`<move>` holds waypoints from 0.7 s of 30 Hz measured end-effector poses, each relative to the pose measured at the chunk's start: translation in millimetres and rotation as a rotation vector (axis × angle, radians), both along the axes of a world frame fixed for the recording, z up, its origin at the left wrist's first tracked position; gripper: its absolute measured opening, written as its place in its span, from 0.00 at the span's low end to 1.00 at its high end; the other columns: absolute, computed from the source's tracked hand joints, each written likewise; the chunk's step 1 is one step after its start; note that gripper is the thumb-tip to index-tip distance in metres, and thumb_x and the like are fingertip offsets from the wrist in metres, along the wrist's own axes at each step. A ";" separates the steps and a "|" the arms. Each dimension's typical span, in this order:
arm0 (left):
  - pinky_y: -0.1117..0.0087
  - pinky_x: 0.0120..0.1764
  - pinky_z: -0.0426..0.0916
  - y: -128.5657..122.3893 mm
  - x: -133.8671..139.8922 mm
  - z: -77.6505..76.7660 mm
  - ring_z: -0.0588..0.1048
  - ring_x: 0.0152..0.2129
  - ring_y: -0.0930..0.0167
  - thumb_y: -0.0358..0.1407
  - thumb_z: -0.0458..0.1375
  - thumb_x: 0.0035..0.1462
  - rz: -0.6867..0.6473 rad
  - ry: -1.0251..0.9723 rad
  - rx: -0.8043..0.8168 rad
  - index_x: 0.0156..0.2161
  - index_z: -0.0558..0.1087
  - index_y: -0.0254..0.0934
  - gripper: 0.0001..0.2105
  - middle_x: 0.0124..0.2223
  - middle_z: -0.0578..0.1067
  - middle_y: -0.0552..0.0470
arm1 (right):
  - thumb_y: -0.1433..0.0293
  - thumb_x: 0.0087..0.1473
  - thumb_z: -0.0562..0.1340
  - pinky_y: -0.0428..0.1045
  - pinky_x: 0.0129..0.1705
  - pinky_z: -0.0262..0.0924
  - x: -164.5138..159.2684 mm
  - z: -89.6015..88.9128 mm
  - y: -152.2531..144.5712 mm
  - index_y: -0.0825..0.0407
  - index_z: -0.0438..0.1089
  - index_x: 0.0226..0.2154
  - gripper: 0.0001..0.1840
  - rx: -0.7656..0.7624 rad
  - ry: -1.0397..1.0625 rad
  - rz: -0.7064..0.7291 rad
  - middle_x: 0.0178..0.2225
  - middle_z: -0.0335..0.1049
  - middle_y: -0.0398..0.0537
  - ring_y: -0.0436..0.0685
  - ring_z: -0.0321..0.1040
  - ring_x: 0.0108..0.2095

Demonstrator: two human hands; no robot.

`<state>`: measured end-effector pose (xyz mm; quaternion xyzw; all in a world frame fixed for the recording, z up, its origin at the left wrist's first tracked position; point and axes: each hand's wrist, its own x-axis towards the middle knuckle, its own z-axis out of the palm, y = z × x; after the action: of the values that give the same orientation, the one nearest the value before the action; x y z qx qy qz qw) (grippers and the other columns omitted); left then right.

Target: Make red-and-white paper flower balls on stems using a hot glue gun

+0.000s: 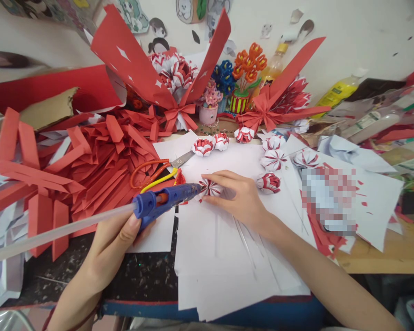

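Note:
My left hand (119,241) grips a blue hot glue gun (170,200), with a long pale glue stick (65,232) trailing from its back end. The dark nozzle points right and meets the middle of a red-and-white paper flower (212,186). Thumb and fingers of my right hand (239,195) hold that flower from its right side, just above the white paper sheets (221,262). Beyond the gun lie scissors (158,172) with orange and yellow handles. Several finished-looking paper flowers (203,147) stand around the sheets' far and right edges.
Folded red paper strips (103,170) are heaped on the left, beside white ones (7,234). Wrapped bouquets (179,78), small craft flower pots (209,115) and bottles (341,94) line the wall. Thin wires (244,243) rest on the sheets; a pixelated object (331,202) lies right.

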<state>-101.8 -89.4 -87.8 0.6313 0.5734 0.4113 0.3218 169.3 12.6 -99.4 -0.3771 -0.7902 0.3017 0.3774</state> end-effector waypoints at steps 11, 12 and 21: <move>0.69 0.23 0.53 -1.9 2.4 0.9 0.61 0.18 0.74 0.49 0.51 0.68 0.015 -0.015 -0.033 0.24 0.68 0.37 0.23 0.21 0.64 0.56 | 0.67 0.52 0.73 0.50 0.48 0.71 0.1 -0.3 0.4 0.49 0.77 0.51 0.22 0.009 0.004 0.004 0.46 0.78 0.50 0.57 0.76 0.44; 0.69 0.23 0.53 -1.8 2.6 0.7 0.61 0.18 0.74 0.49 0.51 0.68 0.019 -0.019 -0.035 0.24 0.68 0.37 0.23 0.21 0.64 0.56 | 0.67 0.52 0.73 0.50 0.48 0.71 0.1 -0.1 0.3 0.49 0.77 0.51 0.22 0.008 0.002 0.003 0.46 0.78 0.50 0.57 0.76 0.44; 0.69 0.22 0.54 -0.9 1.0 -0.3 0.62 0.18 0.74 0.48 0.51 0.68 0.015 -0.006 -0.014 0.24 0.69 0.38 0.23 0.21 0.64 0.56 | 0.66 0.53 0.73 0.51 0.48 0.71 -0.1 0.0 0.3 0.46 0.77 0.51 0.22 -0.001 -0.003 0.000 0.46 0.78 0.49 0.57 0.76 0.45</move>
<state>-100.8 -90.4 -88.1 0.6232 0.5801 0.4117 0.3248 169.3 12.9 -99.4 -0.3779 -0.7906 0.3014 0.3759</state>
